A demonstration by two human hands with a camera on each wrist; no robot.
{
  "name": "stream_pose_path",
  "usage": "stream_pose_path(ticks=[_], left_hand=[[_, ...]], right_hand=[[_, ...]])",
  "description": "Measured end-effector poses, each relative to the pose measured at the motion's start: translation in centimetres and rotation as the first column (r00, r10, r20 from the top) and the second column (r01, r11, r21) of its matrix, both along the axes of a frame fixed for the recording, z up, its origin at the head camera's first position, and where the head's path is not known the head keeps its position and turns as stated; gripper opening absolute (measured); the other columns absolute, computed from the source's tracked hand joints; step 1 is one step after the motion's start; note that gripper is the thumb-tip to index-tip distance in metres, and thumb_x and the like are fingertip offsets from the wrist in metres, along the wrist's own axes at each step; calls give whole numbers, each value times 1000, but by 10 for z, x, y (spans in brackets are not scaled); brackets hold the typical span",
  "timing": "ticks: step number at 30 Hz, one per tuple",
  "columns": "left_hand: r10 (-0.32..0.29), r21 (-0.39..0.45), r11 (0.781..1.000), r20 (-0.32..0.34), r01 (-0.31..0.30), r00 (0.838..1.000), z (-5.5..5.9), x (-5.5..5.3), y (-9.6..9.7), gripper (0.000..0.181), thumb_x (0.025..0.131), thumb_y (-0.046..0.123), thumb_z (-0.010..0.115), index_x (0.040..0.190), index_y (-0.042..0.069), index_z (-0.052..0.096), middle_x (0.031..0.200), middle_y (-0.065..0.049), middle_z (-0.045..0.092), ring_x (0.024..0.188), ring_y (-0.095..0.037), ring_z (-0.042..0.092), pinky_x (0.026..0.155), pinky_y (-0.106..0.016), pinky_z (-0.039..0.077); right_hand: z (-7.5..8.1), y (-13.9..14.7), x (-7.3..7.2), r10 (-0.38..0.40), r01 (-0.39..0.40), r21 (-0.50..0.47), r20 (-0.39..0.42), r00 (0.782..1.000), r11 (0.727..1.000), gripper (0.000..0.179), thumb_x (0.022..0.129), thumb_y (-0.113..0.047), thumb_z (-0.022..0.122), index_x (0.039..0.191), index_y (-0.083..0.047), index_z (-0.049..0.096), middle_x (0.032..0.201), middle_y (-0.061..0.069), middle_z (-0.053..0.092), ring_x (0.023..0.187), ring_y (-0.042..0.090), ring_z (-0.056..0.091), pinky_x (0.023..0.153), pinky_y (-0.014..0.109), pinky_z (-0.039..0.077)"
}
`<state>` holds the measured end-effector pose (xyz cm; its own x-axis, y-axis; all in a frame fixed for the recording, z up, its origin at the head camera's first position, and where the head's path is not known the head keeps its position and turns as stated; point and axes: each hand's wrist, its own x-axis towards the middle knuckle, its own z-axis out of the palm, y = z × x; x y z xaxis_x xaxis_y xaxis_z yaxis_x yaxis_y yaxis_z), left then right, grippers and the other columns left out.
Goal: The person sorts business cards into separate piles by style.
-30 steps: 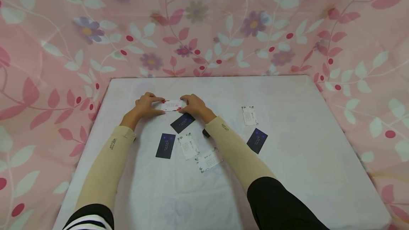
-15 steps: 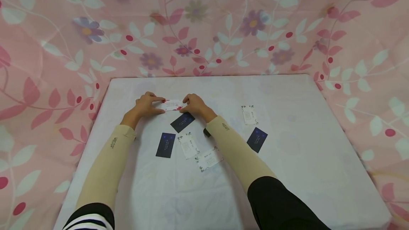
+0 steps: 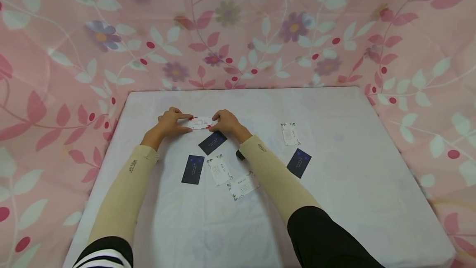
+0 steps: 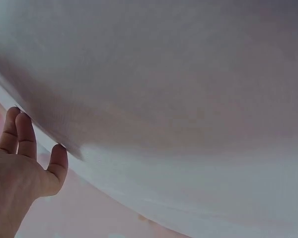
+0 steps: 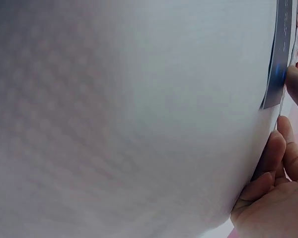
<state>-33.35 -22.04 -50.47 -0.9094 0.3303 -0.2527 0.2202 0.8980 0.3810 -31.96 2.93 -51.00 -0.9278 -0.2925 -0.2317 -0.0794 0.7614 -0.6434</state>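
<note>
A white business card with red floral corners (image 3: 201,123) lies flat near the far left of the white table. My left hand (image 3: 170,122) holds its left end, thumb on the near side and index finger on the far side. At the opposite end, my right hand (image 3: 227,124) holds it between thumb and bent index finger. A dark blue card (image 3: 212,142) lies just below the right hand. In the left wrist view the left hand (image 4: 25,163) shows its fingertips at the table; the card is hidden there. The right wrist view shows the right hand (image 5: 275,193) low beside the dark card.
Nearer me lie another dark card (image 3: 193,169), a white leaf-patterned card (image 3: 219,170) and a second such card (image 3: 242,185), partly by the right sleeve. Farther right are a white card (image 3: 290,134) and a dark card (image 3: 299,163). A pink floral curtain (image 3: 238,28) surrounds the table.
My right thumb and index finger have shifted slightly to the right along the white card's end. The left hand and the other cards stay in place.
</note>
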Motion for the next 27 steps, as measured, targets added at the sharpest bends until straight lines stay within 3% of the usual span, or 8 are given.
stream_pose_path(ticks=[6, 17, 27], left_hand=[[1, -1, 1000, 2, -1, 1000, -2, 1, -2, 68, 83, 46, 77, 143, 24, 54, 136, -24, 41, 122, -44, 41, 98, -66, 29], [21, 29, 999, -2, -20, 1000, -4, 1, -2, 67, 83, 44, 78, 142, 21, 55, 136, -24, 41, 123, -44, 40, 99, -66, 27], [25, 38, 999, -15, -24, 1000, -6, 1, -1, 68, 83, 46, 77, 142, 21, 55, 136, -24, 42, 122, -44, 41, 99, -66, 27]], right_hand=[[0, -2, 0, 10, -10, 6, -6, 1000, 1000, 58, 83, -34, 79, 132, -14, 56, 107, 6, 57, 95, 19, 53, 87, 31, 44], [-2, 0, -3, 34, -33, 16, -33, 999, 999, 57, 83, -36, 79, 132, -14, 58, 103, 5, 57, 91, 17, 52, 81, 28, 41], [-1, 0, -2, 3, -3, -9, 0, 1000, 1000, 59, 84, -35, 79, 134, -14, 56, 103, 5, 56, 91, 18, 52, 83, 30, 43]])
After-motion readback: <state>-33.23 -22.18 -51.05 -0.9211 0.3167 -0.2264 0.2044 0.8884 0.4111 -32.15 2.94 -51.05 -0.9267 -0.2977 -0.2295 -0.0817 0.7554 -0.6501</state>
